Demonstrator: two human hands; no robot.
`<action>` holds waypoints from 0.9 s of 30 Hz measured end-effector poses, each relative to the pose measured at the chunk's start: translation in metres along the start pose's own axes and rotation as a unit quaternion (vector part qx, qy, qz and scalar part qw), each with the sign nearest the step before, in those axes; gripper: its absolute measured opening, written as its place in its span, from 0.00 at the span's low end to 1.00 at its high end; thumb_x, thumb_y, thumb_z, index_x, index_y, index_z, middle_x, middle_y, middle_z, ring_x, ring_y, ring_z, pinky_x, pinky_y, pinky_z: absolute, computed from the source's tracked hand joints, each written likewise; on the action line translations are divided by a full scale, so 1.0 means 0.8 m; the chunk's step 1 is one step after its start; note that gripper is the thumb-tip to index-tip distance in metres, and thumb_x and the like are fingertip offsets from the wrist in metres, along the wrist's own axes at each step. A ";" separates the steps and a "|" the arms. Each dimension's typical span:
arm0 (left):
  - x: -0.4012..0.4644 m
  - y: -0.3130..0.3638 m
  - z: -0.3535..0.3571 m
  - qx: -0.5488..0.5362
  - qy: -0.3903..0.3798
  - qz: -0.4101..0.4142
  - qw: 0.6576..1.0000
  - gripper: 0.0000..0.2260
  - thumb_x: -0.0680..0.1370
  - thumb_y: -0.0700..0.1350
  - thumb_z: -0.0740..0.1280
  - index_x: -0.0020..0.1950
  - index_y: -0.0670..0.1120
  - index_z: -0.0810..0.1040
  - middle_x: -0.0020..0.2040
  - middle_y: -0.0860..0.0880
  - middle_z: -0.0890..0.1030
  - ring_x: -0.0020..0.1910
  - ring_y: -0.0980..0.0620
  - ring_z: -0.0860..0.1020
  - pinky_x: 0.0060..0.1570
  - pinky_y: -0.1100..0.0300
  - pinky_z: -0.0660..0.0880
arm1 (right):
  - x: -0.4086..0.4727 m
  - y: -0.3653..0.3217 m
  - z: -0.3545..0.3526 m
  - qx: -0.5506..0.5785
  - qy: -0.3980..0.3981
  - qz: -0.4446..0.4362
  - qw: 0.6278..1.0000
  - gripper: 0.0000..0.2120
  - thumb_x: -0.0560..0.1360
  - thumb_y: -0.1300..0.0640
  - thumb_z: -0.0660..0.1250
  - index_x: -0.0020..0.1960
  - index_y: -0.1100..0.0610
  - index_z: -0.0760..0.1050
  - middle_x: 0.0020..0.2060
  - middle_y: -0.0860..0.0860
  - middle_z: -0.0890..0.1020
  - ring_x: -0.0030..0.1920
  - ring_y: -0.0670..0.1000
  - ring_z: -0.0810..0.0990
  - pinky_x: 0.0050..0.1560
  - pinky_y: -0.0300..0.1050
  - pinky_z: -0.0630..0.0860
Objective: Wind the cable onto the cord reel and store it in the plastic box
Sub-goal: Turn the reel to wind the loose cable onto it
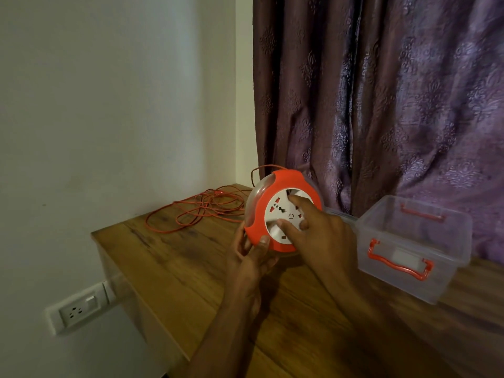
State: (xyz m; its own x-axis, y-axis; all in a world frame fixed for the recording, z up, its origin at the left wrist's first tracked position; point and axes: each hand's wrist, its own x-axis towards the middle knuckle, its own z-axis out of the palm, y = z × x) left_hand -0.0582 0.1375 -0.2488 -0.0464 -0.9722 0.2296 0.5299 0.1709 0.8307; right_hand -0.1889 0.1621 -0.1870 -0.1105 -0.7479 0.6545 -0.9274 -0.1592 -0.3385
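Hands meet at the cord reel [283, 211], which is held tilted above the wooden table [191, 268], its white socket face turned toward the camera. The left hand [252, 261] grips the reel's lower red rim, thumb pressed on the front edge and fingers curled round behind, where they are mostly hidden. The right hand [324, 236] lies over the white face, fingers spread narrowly, two fingertips [293, 199] set in the recesses of the face; whether they pinch anything there cannot be told.

Most of the red cable [196, 211] lies in loose loops on the far corner of the table, well apart from the hands, with one strand arching up over the top of the reel. How much cable sits inside the clear drum is hard to make out (the dim light blurs it).

To the right stands the plastic box [411, 246], clear, open, with red handles, its far wall touching the purple curtain [381, 105]. A wall socket [79, 309] shows low on the left wall. Both forearms are cut off by the bottom edge.
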 end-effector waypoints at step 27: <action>0.002 -0.001 -0.002 -0.014 0.030 -0.036 0.999 0.24 0.65 0.51 0.75 0.60 0.61 0.76 0.58 0.51 0.84 0.55 0.46 0.84 0.45 0.50 0.83 | 0.005 0.007 -0.016 -0.096 -0.142 -0.168 0.971 0.25 0.76 0.47 0.63 0.69 0.35 0.58 0.75 0.49 0.53 0.69 0.57 0.65 0.61 0.54 0.73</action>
State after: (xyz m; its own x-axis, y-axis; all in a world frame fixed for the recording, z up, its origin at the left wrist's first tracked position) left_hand -0.0570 0.1358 -0.2498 -0.0352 -0.9898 0.1379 0.5498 0.0960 0.8298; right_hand -0.1994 0.1666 -0.1778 0.2883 -0.8263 0.4839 -0.9462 -0.3232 0.0118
